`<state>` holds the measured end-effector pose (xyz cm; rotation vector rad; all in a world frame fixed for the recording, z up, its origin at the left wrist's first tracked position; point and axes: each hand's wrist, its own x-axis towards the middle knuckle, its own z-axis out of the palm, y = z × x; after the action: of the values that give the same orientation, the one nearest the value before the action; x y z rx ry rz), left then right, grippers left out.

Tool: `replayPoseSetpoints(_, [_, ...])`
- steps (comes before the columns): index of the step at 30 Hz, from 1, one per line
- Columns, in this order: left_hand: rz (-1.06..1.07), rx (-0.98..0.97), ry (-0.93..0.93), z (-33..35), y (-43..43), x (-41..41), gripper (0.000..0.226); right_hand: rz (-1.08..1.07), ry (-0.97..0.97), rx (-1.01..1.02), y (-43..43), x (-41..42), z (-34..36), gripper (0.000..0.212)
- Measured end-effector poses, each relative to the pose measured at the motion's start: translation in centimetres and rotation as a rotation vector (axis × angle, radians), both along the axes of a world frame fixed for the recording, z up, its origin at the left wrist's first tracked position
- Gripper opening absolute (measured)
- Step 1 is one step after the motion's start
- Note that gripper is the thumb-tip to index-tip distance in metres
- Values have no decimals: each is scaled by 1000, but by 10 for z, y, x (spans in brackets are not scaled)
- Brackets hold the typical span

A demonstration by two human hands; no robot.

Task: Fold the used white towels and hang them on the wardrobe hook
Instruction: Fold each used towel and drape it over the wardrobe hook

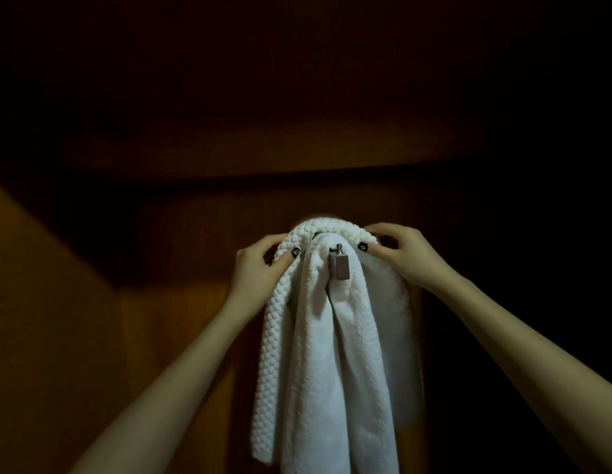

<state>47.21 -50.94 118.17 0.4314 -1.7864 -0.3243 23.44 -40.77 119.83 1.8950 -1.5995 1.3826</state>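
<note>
Two towels (332, 336) drape lengthwise straight down from the hook (341, 266).

Both bare arms reach up and inward toward the metal hook (339, 265). The left hand (260, 265) sits just left of the hook at its height. Its dark-nailed thumb presses the front of the waffle-weave towel (280, 323) while its fingers curl behind the fabric. The right hand (404, 254) sits just right of the hook and pinches the same towel, fingers arched over the top edge and thumb in front. The left forearm (181, 364) and right forearm (503, 336) slope down and away from the hook.
</note>
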Motion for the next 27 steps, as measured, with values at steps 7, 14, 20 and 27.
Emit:
replayPoseSetpoints(7, [118, -140, 22, 39, -8, 2, 13, -82, 6, -259, -10, 12, 5, 22])
replayPoseSetpoints(14, [-288, 131, 8, -8, -19, 16, 31, 304, -369, -111, -7, 2, -38, 18])
replayPoseSetpoints(20, [-242, 291, -14, -61, -22, 24, 68, 252, -381, 146, 0, -16, -96, 59])
replayPoseSetpoints(27, [-210, 290, -65, -134, -11, 24, 64, 61, -427, 88, -1, -17, -166, 44])
